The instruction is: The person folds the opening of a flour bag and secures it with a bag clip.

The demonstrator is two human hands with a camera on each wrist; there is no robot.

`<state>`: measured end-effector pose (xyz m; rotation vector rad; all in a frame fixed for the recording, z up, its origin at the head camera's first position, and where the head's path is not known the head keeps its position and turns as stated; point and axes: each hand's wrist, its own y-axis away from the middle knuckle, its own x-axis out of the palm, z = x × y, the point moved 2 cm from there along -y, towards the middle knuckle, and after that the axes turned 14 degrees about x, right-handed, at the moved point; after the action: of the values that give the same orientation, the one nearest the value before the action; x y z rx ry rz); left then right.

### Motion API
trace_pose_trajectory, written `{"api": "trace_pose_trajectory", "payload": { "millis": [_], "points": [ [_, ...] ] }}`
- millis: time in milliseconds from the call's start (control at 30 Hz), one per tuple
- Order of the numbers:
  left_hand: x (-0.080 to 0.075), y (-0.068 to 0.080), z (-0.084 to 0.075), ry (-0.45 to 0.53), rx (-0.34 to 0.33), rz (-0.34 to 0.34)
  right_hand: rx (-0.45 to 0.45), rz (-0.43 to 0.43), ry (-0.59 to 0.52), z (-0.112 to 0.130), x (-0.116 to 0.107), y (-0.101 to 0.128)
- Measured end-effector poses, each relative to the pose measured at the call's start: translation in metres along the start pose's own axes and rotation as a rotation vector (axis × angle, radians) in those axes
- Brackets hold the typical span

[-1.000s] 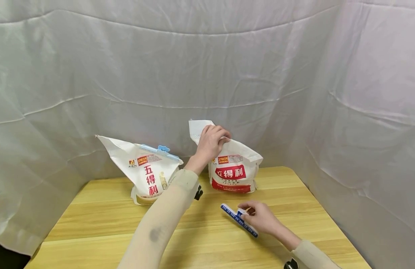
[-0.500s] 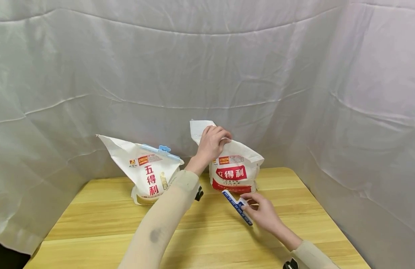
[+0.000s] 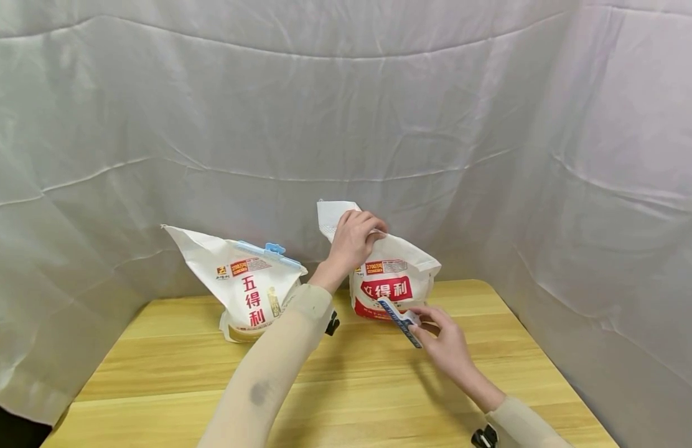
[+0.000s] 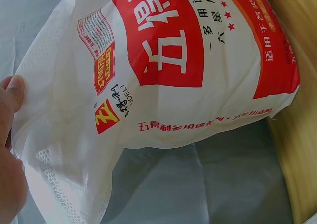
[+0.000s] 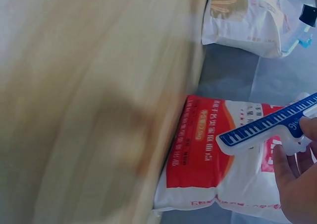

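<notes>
A white flour bag with red print (image 3: 386,274) stands at the back of the table, its top folded over to the left. My left hand (image 3: 353,239) grips the folded top; in the left wrist view the fingers (image 4: 16,91) pinch the bag's upper edge. In front of the bag, my right hand (image 3: 444,342) pinches a blue and white bag clip (image 3: 399,320) by its middle handle, holding it in the air at a slant. In the right wrist view the clip (image 5: 267,127) overlaps the bag's front; whether they touch I cannot tell.
A second flour bag (image 3: 253,292), with a light blue clip (image 3: 270,252) across its top, leans at the left. The wooden table (image 3: 172,367) ends against grey cloth (image 3: 346,124) at the back and sides.
My right hand has lifted the blue and white clip up and away from me, off the table area toward the red-printed bag. My left hand keeps its grip almost unmoved.
</notes>
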<state>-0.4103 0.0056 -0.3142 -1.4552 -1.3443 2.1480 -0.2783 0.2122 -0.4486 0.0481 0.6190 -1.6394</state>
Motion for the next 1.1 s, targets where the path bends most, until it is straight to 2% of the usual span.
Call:
{"api": "trace_pose_trajectory", "payload": {
  "millis": [167,600,900,1100],
  "points": [
    [0.000,0.000,0.001,0.005,0.004,-0.005,-0.043,-0.039,-0.020,0.008,-0.004,-0.007],
    [0.002,0.001,0.003,0.019,0.005,-0.008,-0.078,-0.088,-0.021,0.022,-0.020,-0.025],
    [0.000,-0.001,0.003,0.013,0.009,-0.009,-0.164,-0.137,-0.048,0.031,-0.030,-0.042],
    [0.001,0.000,0.003,0.016,0.006,-0.006,-0.163,-0.135,-0.067,0.036,-0.039,-0.054]
  ]
}}
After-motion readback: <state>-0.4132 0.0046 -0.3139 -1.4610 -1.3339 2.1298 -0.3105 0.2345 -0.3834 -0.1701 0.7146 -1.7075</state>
